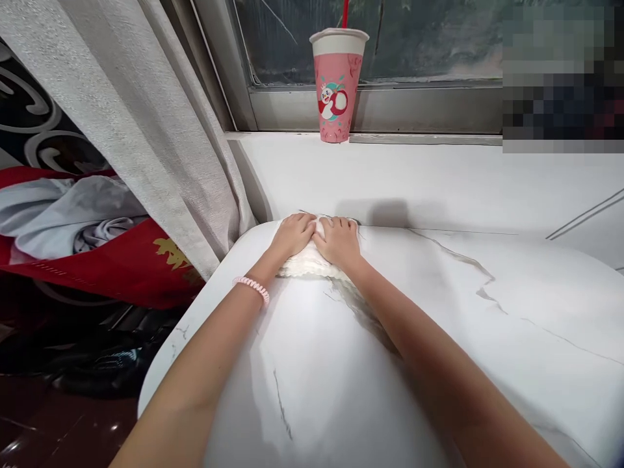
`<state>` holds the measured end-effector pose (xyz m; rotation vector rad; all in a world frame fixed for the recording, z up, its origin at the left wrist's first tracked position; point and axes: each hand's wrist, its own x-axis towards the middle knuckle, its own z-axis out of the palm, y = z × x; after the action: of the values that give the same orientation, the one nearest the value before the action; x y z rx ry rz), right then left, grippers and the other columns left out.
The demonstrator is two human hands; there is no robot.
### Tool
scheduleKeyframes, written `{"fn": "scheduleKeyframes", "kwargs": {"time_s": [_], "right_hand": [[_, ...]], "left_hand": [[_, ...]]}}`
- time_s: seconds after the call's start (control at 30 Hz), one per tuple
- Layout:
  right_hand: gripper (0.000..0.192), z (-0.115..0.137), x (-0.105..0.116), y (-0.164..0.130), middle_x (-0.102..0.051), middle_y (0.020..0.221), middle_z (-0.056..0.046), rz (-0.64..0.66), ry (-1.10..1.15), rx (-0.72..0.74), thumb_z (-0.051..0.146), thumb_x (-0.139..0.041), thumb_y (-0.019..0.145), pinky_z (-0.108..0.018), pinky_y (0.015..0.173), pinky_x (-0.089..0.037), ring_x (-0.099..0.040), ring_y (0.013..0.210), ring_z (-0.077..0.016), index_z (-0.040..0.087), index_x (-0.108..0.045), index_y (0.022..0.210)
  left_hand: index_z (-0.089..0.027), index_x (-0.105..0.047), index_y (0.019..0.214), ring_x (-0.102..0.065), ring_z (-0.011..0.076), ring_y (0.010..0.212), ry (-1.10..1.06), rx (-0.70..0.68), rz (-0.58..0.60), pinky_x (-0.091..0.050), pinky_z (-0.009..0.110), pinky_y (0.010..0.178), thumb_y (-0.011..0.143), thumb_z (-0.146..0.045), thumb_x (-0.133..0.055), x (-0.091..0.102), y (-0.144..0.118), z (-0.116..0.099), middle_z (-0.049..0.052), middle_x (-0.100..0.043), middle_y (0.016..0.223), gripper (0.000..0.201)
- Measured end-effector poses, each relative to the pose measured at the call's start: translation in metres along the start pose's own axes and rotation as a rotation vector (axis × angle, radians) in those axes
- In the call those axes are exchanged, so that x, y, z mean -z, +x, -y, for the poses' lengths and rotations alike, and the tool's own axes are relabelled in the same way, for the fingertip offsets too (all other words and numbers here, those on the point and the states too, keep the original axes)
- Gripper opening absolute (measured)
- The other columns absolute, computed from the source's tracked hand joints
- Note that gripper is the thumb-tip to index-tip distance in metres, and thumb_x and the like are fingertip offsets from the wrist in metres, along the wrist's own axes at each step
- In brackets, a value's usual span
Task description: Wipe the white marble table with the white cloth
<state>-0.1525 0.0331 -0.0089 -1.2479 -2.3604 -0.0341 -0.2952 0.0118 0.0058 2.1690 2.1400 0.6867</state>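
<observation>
- Head view: my left hand lies palm down on a white folded cloth at the far edge of the marble tabletop, close to its far-left rounded corner.
- My right hand lies palm down on the same cloth, just beside the left one; the two hands touch at the thumbs.
- The fingers of my left hand are held together and laid flat over the cloth's far side, pressing on it, not clamped round it.
- The fingers of my right hand are likewise together and flat on the cloth; whether their tips curl over its far edge I cannot tell.
- The cloth shows mainly as a ribbed white edge below my palms, toward the near side; most of it is hidden under my hands.
- A pink coiled hair tie sits round my left wrist.
- Beyond the tabletop's far edge runs a white window ledge; a pink paper cup with a red straw stands upright at its back, against the window frame, well apart from my hands.
- A grey curtain hangs at the left, its lower end near the tabletop's far-left corner.
- Left of the table lies a red cloth with grey fabric bundled on it.
</observation>
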Motion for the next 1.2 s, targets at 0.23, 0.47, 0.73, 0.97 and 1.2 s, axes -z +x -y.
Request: {"fn": "scheduleKeyframes", "kwargs": {"time_s": [0.23, 0.47, 0.73, 0.97, 1.2], "right_hand": [[0.038, 0.025, -0.02, 0.035, -0.065, 0.116, -0.015, 0.022, -0.009, -0.001, 0.038, -0.04, 0.098, -0.045, 0.098, -0.031, -0.052, 0.109, -0.0307, 0.016, -0.062, 0.12], [0.043, 0.065, -0.029, 0.036, -0.062, 0.121, -0.017, 0.004, 0.029, 0.085, 0.039, -0.038, 0.099, -0.047, 0.1, -0.029, -0.05, 0.114, -0.0333, 0.012, -0.059, 0.126], [0.047, 0.088, -0.018, -0.001, -0.059, 0.125, -0.021, 0.008, 0.08, 0.08, 0.038, -0.039, 0.097, -0.049, 0.103, -0.028, -0.047, 0.119, -0.0356, 0.009, -0.056, 0.131], [0.048, 0.106, 0.008, -0.062, -0.058, 0.125, -0.022, 0.019, 0.129, 0.141, 0.039, -0.042, 0.096, -0.051, 0.105, -0.026, -0.045, 0.119, -0.0363, 0.008, -0.056, 0.129], [0.051, 0.129, 0.044, -0.13, -0.053, 0.133, -0.024, 0.117, 0.21, 0.262, 0.039, -0.041, 0.097, -0.052, 0.108, -0.022, -0.041, 0.125, -0.0361, 0.006, -0.05, 0.136]], "left_hand": [[-0.018, -0.062, 0.121, -0.057, 0.0246, 0.119, 0.043, 0.003, -0.029, -0.041, 0.04, 0.106, 0.095, -0.03, -0.035, 0.007, 0.012, 0.044, 0.008, -0.065, 0.127, 0.039], [-0.015, -0.06, 0.124, -0.056, 0.0249, 0.121, 0.135, 0.003, -0.048, -0.04, 0.04, 0.108, 0.094, -0.03, -0.032, 0.026, -0.013, 0.079, 0.011, -0.064, 0.128, 0.043], [-0.017, -0.059, 0.122, -0.056, 0.0251, 0.12, 0.163, -0.066, -0.054, -0.04, 0.043, 0.108, 0.093, -0.029, -0.031, 0.04, -0.057, 0.072, 0.01, -0.065, 0.126, 0.042], [-0.02, -0.057, 0.124, -0.054, 0.0243, 0.122, 0.137, -0.038, -0.069, -0.039, 0.044, 0.109, 0.095, -0.034, -0.031, 0.054, -0.129, 0.046, 0.009, -0.063, 0.128, 0.041], [-0.018, -0.056, 0.124, -0.054, 0.0285, 0.121, 0.187, 0.083, -0.128, -0.039, 0.048, 0.107, 0.096, -0.038, -0.027, 0.07, -0.222, 0.01, 0.011, -0.062, 0.129, 0.045]]}}
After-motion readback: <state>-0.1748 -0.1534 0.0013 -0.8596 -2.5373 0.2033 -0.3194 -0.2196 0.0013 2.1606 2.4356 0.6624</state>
